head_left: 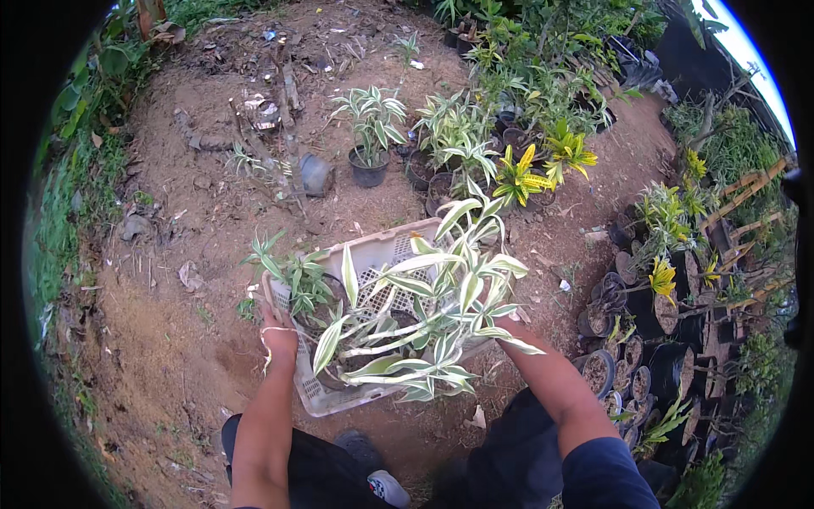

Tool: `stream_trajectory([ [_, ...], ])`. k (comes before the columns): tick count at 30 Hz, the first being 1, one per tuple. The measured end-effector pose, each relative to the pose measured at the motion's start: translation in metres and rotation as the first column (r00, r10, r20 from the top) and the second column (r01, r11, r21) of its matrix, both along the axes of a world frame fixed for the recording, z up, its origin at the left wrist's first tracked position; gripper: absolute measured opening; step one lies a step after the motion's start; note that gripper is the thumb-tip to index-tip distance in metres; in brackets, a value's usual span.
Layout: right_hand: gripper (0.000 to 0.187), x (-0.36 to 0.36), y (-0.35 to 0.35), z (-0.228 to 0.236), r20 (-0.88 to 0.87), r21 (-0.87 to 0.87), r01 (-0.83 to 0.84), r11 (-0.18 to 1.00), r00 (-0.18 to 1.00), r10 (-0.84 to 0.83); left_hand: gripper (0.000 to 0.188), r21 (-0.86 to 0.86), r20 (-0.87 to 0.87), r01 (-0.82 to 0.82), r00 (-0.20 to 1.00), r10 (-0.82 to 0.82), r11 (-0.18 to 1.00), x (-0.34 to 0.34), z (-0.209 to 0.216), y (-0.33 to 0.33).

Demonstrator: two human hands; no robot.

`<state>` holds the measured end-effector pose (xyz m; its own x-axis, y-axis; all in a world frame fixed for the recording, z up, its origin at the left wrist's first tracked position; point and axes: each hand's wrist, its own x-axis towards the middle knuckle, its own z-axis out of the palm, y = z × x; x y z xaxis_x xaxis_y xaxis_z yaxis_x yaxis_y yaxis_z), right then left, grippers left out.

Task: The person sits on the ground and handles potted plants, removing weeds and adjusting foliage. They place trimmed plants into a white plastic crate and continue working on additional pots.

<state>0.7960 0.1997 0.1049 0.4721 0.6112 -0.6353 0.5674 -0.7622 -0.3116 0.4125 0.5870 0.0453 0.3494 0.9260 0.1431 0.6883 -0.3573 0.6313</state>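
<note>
A pale plastic crate point(398, 239) with mesh sides and floor is in front of my body, slightly tilted in view. My left hand point(277, 329) is closed on its left side. At the right side is my right hand point(510, 322), its fingers hidden by leaves. Inside the crate, a tall plant with white-edged green leaves point(471, 290) leans over to the right, its long pale stems crossing the crate. A smaller green leafy plant point(307, 284) stands in the left part, beside my left hand. Foliage covers most of their pots.
Beyond the crate stands a potted striped plant point(370, 127), next to a tipped dark pot point(315, 175). Yellow-leaved plants point(521, 176) and other potted greenery lie further right. Several soil-filled pots point(596, 373) crowd the right side. Sticks point(288, 93) lie on the bare soil. My shoes point(386, 489) are below the crate.
</note>
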Motion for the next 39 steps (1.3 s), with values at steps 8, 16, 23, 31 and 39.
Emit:
stream_trajectory([
  [8,0.041,0.081,0.035,0.009,0.088,0.071,0.14,0.988,0.985,-0.146,0.07,-0.199,-0.247,-0.059,0.969,0.008,0.978,0.031,0.032,0.029],
  [16,0.036,0.191,0.088,-0.093,-0.298,0.599,0.531,0.599,0.842,-0.449,0.07,-0.123,-0.176,0.076,0.98,-0.097,0.989,0.019,0.007,0.043],
  [23,0.029,0.221,0.157,-0.164,-0.923,0.088,0.99,0.11,0.123,-0.366,0.077,-0.142,-0.225,0.179,0.952,-0.208,0.974,0.007,0.009,0.036],
  [31,0.034,0.223,0.138,-0.175,-0.795,0.569,0.665,0.483,0.596,0.116,0.063,-0.087,-0.289,0.001,0.957,-0.026,0.996,0.015,0.014,0.023],
  [39,0.022,0.214,0.139,-0.083,-0.576,0.732,0.577,0.362,0.808,-0.124,0.052,-0.079,-0.254,0.03,0.966,-0.05,0.996,0.02,0.019,0.029],
])
